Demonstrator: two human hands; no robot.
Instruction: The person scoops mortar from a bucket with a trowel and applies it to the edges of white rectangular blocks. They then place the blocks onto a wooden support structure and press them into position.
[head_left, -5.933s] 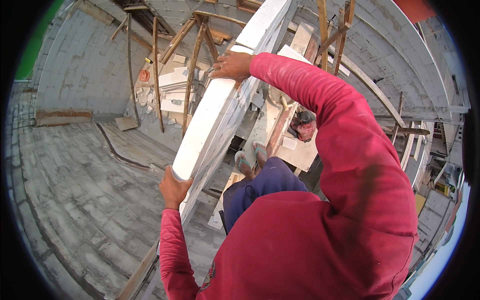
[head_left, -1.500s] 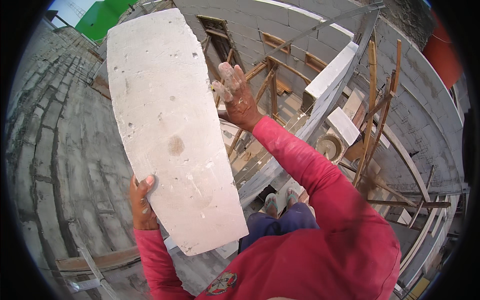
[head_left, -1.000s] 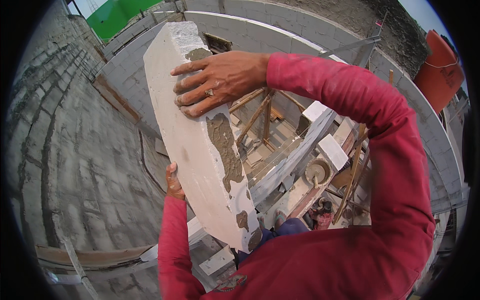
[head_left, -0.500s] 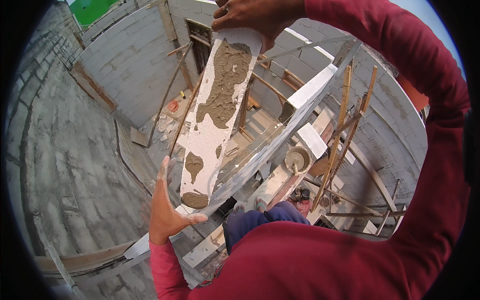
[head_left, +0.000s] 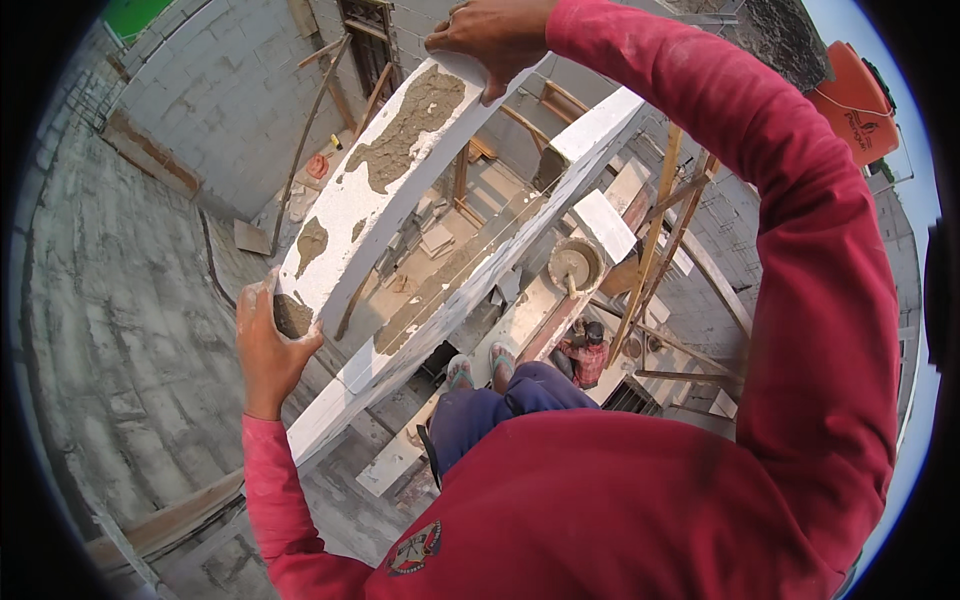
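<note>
A long white lightweight wall block point(head_left: 385, 213) slants across the upper middle, raised in both hands. Patches of wet grey mortar point(head_left: 410, 130) cover parts of its upward face. My left hand point(head_left: 272, 345) cups the near lower end, thumb and fingers on opposite sides. At the far upper end, my right hand point(head_left: 490, 35) wraps over the block. Below and to the right runs a white block wall point(head_left: 325, 412), with a mortar bed point(head_left: 405, 325) along part of its top and a thin string above it.
My sandalled feet stand on a plank beside the wall. A round mortar bucket point(head_left: 575, 265) with a handled tool and a loose white block point(head_left: 603, 222) lie right of it. Wooden poles point(head_left: 668, 200) rise further right. Another person point(head_left: 588, 358) crouches far below.
The block has swung left at its lower end and turned, so more of its side face shows. Both hands have moved left with it, and the left has come up onto the end.
</note>
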